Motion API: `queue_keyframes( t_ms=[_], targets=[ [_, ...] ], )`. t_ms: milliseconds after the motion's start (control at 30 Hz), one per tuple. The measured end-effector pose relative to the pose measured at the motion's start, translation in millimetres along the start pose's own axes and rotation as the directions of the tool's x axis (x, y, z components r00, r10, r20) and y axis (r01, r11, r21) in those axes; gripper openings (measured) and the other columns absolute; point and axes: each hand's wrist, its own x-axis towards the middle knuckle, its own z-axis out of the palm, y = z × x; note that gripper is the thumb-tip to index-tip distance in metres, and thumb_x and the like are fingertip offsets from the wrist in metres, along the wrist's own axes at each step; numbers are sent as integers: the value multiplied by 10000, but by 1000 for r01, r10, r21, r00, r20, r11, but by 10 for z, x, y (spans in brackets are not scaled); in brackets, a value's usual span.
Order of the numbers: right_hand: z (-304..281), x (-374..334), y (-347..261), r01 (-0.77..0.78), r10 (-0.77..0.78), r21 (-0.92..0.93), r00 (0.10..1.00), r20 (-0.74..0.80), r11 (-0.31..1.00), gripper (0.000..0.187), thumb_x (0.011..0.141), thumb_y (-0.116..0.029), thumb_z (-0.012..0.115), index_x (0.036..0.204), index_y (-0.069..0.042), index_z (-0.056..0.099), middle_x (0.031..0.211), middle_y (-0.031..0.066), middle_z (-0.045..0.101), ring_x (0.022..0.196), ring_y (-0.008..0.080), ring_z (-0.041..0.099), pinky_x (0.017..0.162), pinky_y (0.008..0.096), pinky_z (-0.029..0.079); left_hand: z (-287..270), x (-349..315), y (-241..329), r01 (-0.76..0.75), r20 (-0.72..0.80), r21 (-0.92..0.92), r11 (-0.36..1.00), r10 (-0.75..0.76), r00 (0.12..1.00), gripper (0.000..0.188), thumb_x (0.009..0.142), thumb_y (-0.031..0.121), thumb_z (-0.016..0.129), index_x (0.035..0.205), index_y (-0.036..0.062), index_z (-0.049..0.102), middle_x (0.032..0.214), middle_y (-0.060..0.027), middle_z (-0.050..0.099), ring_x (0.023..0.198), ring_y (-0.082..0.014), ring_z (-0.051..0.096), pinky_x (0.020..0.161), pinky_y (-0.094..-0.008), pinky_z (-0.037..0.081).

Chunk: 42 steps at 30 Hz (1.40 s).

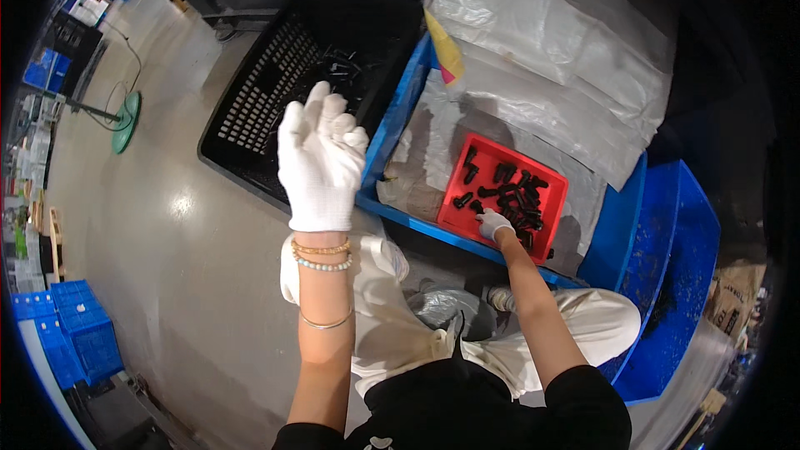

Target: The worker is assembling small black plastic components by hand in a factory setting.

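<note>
In the head view my left hand (325,162), in a white glove, is raised over the edge of a black crate (243,108). Its palm is turned up, the fingers are loosely bent and apart, and nothing shows in it. My right hand (495,223), also gloved, reaches into a red tray (454,215). Its fingers are drawn together beside short black cylindrical parts (521,196), with the fingertips at one of them; whether it holds one is hidden. Several such parts lie loose in the tray, mostly toward its right side.
The tray rests on grey plastic sheeting (533,67) over a blue bin (400,117). A yellow and pink flag-like piece (444,46) sticks up at the bin's left rim. Dark pieces lie in the black crate. Another blue bin (679,283) stands right; blue crates (83,329) are at left.
</note>
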Motion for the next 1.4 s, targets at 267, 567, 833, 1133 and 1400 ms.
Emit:
queue_keyframes(
  t_ms=[267, 567, 833, 1133, 1400],
  targets=[
    [150, 258, 72, -94, 90, -90, 994, -56, 991, 387, 791, -182, 470, 1168, -184, 560, 1199, 201, 498, 1064, 362, 526, 898, 399, 441, 49, 0, -236, 4, 26, 215, 977, -10, 1000, 322, 924, 239, 445, 1155, 15, 462, 880, -83, 579, 687, -138, 541, 588, -274, 478],
    [-243, -113, 46, 16, 157, 300, 825, -542, 954, 220, 793, -226, 559, 969, -94, 565, 873, 183, 631, 836, 356, 610, 728, 438, 482, 32, -39, -511, 11, 143, 474, 880, -89, 986, 338, 934, 248, 430, 1147, -11, 469, 884, -95, 556, 642, -132, 523, 566, -263, 470],
    [-1465, -1684, -615, 540, -15, 816, 835, -549, 208, 120, 811, -144, 605, 768, -42, 559, 592, -32, 483, 489, 29, 403, 429, 190, 293, 197, -301, -1002, -417, 381, 874, -248, -181, 907, 256, 836, 216, 527, 1018, 38, 554, 862, -150, 597, 749, -271, 602, 655, -341, 465],
    [-1932, -2695, -957, 701, -16, 688, 702, -712, 190, 165, 817, -159, 600, 886, -9, 589, 650, -28, 509, 557, 40, 450, 486, 191, 341, 401, -436, -1320, -582, 504, 812, -48, -447, 739, 295, 839, 244, 528, 1023, 13, 515, 777, -157, 608, 656, -299, 607, 605, -362, 484],
    [-1831, -3059, -1135, 754, 63, 602, 609, -791, 263, 371, 868, -172, 434, 1151, 48, 526, 737, 42, 574, 621, 101, 540, 574, 238, 415, 401, -453, -1337, 63, 175, 836, 546, -373, 911, 308, 914, 345, 309, 929, 85, 473, 533, -31, 485, 343, -74, 325, 340, -208, 242]
  ],
)
